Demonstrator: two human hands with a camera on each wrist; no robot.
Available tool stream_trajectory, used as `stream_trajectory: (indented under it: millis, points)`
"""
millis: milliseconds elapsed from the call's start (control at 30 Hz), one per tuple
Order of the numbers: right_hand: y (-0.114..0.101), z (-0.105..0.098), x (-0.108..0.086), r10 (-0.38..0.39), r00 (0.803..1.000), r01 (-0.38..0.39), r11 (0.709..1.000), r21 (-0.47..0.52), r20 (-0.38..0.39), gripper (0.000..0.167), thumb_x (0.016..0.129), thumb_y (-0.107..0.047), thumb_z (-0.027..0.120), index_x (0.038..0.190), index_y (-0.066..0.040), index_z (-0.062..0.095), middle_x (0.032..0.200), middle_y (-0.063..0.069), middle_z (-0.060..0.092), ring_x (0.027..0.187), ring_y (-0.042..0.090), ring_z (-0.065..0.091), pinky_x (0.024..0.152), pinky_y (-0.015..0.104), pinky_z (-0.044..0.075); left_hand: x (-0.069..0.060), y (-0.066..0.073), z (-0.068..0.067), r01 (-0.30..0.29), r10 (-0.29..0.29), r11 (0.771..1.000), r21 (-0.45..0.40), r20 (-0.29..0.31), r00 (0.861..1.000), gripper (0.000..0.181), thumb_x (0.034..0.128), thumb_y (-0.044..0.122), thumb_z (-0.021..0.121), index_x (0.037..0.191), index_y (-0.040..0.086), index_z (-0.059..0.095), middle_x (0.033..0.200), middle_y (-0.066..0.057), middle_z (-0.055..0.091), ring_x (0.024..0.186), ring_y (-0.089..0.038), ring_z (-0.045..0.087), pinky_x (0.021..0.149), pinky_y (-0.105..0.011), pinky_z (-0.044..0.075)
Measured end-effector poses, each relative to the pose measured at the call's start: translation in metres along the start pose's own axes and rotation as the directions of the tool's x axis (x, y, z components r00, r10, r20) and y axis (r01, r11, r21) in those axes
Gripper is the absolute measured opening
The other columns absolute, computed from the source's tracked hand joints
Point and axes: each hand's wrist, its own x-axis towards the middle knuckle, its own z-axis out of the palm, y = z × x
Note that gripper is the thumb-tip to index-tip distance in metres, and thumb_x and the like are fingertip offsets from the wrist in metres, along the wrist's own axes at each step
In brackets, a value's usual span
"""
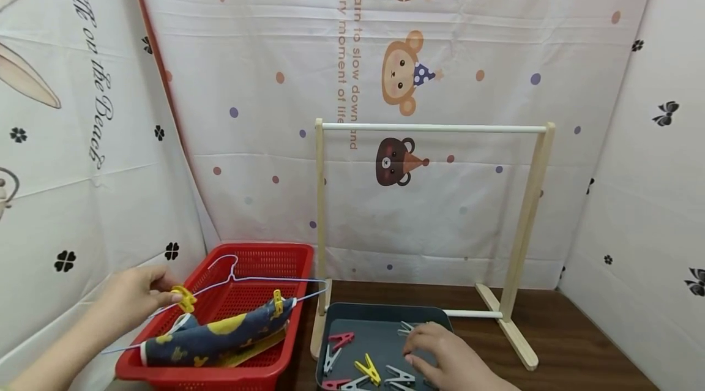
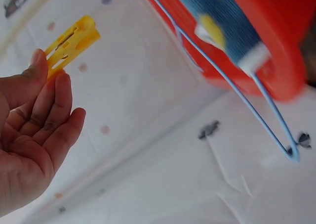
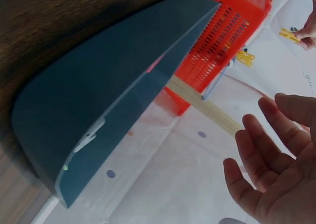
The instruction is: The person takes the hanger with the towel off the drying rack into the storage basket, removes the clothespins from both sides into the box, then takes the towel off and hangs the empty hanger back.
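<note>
My left hand [image 1: 134, 296] pinches a yellow clothespin [image 2: 71, 43] between thumb and fingers, above the left side of the red basket. Below it lies a blue wire hanger [image 1: 259, 279] across the basket, its hook toward the back. A dark blue cloth with yellow patches [image 1: 215, 339] hangs over the hanger's lower bar, and another yellow clothespin [image 1: 278, 302] is clipped at its right end. My right hand [image 1: 448, 354] hovers over the right side of the dark tray, fingers loosely bent. In the right wrist view nothing shows between its fingers.
The red basket [image 1: 305, 256] stands at the left. Beside it the dark tray [image 1: 380, 311] holds several clothespins, including a yellow one [image 1: 368, 369] and a red one [image 1: 343, 339]. Behind the tray rises a wooden rack with a white top bar [image 1: 435, 128] on the brown table [image 1: 584, 342].
</note>
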Motion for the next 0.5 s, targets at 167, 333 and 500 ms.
stream_trajectory:
  millis: [167, 333, 500]
  points:
    - [-0.010, -0.004, 0.002, 0.049, 0.998, -0.051, 0.998, -0.045, -0.046, 0.012, 0.099, -0.026, 0.067, 0.109, -0.023, 0.073, 0.108, -0.005, 0.070, 0.102, 0.013, 0.065, 0.080, 0.028, 0.058, -0.001, 0.031, 0.008, -0.090, 0.087, 0.996, -0.025, -0.090, 0.992, 0.013, 0.0796, 0.008, 0.084, 0.087, 0.009, 0.074, 0.081, 0.002, 0.075, 0.075, -0.013, 0.065, 0.067, -0.035, 0.059]
    - [-0.021, -0.007, 0.008, 0.059, 0.992, -0.063, 0.997, -0.040, -0.109, 0.021, 0.099, -0.026, 0.068, 0.119, -0.020, 0.070, 0.113, -0.003, 0.072, 0.104, 0.015, 0.067, 0.082, 0.027, 0.059, 0.001, 0.059, 0.018, -0.166, 0.159, 0.985, -0.044, -0.122, 0.980, 0.021, 0.0807, 0.011, 0.084, 0.100, 0.008, 0.077, 0.090, 0.002, 0.076, 0.073, -0.004, 0.058, 0.062, -0.022, 0.051]
    - [-0.031, -0.008, 0.016, 0.093, 0.982, -0.095, 0.995, -0.002, -0.167, 0.027, 0.099, -0.028, 0.068, 0.124, -0.019, 0.068, 0.117, -0.003, 0.071, 0.106, 0.014, 0.068, 0.083, 0.029, 0.060, 0.003, 0.084, 0.030, -0.240, 0.218, 0.964, -0.114, -0.178, 0.960, 0.026, 0.0799, 0.009, 0.085, 0.105, 0.007, 0.077, 0.095, -0.001, 0.078, 0.078, -0.007, 0.066, 0.067, -0.023, 0.059]
